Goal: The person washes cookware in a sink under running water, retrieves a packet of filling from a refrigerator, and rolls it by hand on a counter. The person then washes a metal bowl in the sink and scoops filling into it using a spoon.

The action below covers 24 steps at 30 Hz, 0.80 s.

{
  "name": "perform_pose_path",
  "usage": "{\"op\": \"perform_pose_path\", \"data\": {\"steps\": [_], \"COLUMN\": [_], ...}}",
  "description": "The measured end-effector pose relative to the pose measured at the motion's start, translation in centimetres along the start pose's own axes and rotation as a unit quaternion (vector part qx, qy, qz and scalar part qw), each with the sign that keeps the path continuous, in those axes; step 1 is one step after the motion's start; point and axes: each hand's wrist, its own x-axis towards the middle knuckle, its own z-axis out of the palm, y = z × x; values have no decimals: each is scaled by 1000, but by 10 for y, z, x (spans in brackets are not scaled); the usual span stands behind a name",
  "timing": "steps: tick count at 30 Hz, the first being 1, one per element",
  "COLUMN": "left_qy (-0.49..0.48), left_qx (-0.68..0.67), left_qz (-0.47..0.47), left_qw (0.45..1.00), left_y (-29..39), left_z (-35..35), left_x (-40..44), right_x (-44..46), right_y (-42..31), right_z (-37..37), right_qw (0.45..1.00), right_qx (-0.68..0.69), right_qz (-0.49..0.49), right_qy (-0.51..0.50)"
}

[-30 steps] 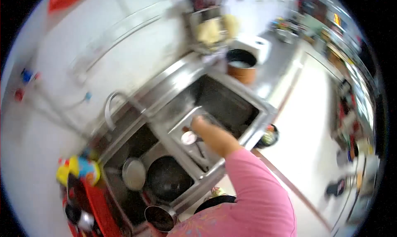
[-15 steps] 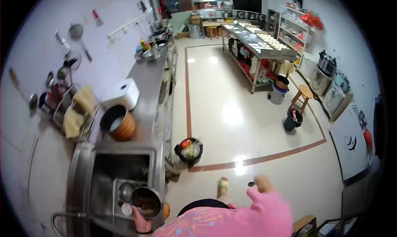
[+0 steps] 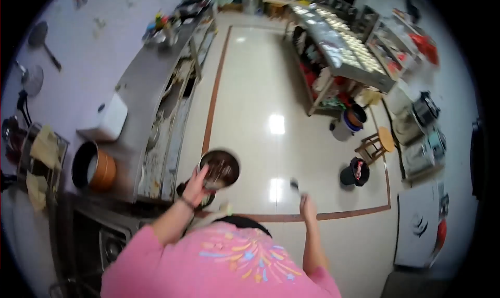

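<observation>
My left hand (image 3: 195, 188) grips a round metal bowl (image 3: 229, 165) by its left side, thumb over the rim. The bowl tilts toward me and shows dark brown contents with shiny streaks; I cannot make out what they are. Out to the right, over the floor, my right hand (image 3: 308, 209) is closed on the handle of a spoon (image 3: 295, 186). The spoon points away from me, apart from the bowl, and is smeared by motion. Below the bowl, a black bin (image 3: 182, 189) on the floor is mostly hidden by it and my left hand.
At lower left is a metal sink (image 3: 94, 214), beside a steel counter (image 3: 136, 92) with an orange-brown pot (image 3: 107, 168) and a white box (image 3: 112, 118). A long table (image 3: 338, 56) bears rows of pale dough pieces. A stool (image 3: 385, 140) and dark bin (image 3: 348, 177) stand right.
The bowl has moved from over the sink, up and to the right, over the floor. My view has shifted too. The spoon in my right hand now shows more clearly, reaching forward.
</observation>
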Motion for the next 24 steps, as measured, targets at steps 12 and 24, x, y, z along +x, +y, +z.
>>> {"op": "perform_pose_path", "data": {"steps": [12, 24], "left_qy": [-75, -170], "left_qx": [165, 219], "left_qz": [18, -37], "left_qw": [983, 960], "left_y": [132, 234], "left_z": [161, 278], "left_x": [331, 654], "right_x": [341, 677], "right_y": [-267, -246], "right_z": [-140, -199], "right_qw": [902, 943], "right_qx": [-216, -75], "right_qz": [-335, -301], "right_qy": [168, 122]}}
